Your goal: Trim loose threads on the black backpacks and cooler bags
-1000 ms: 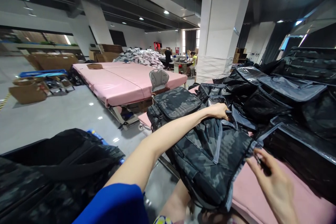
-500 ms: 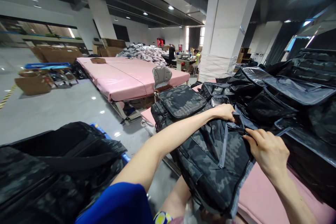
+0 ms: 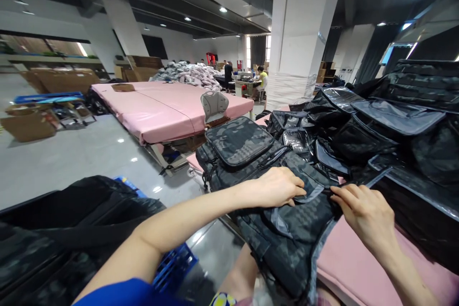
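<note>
A dark camouflage backpack (image 3: 287, 234) lies in front of me, half on the pink table (image 3: 358, 258) and half over its near edge. My left hand (image 3: 278, 186) presses down on the bag's upper flap, fingers pinching the fabric edge. My right hand (image 3: 362, 213) grips the same edge from the right, fingers curled at the zipper line. Just behind my left hand stands a second camouflage backpack (image 3: 238, 148).
A heap of black and camouflage bags (image 3: 394, 124) covers the table to the right. A blue crate (image 3: 172, 265) filled with dark bags (image 3: 71, 229) sits at lower left. A long pink table (image 3: 161, 107) and a white pillar (image 3: 301, 33) stand beyond, with people working far back.
My left hand has drawn back toward me and lowered onto the bag's flap. My right hand came up from the bag's lower edge to meet it. The bag now lies flatter.
</note>
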{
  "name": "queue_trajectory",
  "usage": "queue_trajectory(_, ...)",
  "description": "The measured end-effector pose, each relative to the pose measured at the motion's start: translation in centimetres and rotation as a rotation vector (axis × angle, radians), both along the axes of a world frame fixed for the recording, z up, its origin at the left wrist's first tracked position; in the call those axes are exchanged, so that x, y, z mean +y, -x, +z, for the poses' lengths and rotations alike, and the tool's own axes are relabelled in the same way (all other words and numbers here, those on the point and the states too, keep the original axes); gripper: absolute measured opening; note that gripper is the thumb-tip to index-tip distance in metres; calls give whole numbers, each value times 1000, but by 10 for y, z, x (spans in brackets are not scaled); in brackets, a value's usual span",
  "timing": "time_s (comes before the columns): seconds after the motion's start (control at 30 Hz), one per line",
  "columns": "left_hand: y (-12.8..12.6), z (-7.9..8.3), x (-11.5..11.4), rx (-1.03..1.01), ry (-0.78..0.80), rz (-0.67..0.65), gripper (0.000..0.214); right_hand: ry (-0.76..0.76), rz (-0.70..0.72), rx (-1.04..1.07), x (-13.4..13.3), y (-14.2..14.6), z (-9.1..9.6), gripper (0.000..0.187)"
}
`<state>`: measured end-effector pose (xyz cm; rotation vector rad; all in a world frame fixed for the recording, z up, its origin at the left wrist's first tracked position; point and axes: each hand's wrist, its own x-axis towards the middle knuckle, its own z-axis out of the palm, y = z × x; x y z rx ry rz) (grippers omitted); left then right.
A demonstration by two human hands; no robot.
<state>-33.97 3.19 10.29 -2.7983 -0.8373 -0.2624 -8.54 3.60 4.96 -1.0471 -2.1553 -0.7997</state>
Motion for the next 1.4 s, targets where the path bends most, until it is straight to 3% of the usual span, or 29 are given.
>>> queue_trajectory(0.17, 2, -18, -5, 13, -36, -63, 20, 132, 33, 184, -2, -19, 4, 33)
queue_trajectory(0.4, 2, -16, -3, 8, -41, -62, 18, 127, -43, 229, -3, -16, -2, 36)
queue_trajectory(0.7, 1, -16, -5, 37, -27, -41, 21, 122, 29, 173, 3, -13, -2, 34)
queue_trajectory(0.97, 1, -18, -3, 19, -26, -55, 26, 81, 9, 211, -2, -10, -3, 33)
queue_trajectory(1.03, 3, -19, -3, 15, -22, -53, 27, 144, 21, 258, -1, -9, -4, 31)
queue_trajectory(1.1, 4, -21, -4, -13, 3, -57, 26, 309, 82, 442, -1, -11, -7, 28)
queue_trajectory(1.17, 2, -22, -3, -114, 67, -21, 21, 473, 123, 773, -3, -16, -13, 28)
queue_trajectory(1.27, -12, -14, 8, -505, 243, 158, 18, 584, 159, 1312, -12, -24, -31, 38)
queue_trajectory(1.33, -24, -1, 23, -855, 382, 232, 18, 631, 190, 1511, -21, -28, -43, 45)
queue_trajectory(1.4, -34, 21, 43, -1188, 539, 244, 15, 643, 173, 1560, -30, -33, -47, 49)
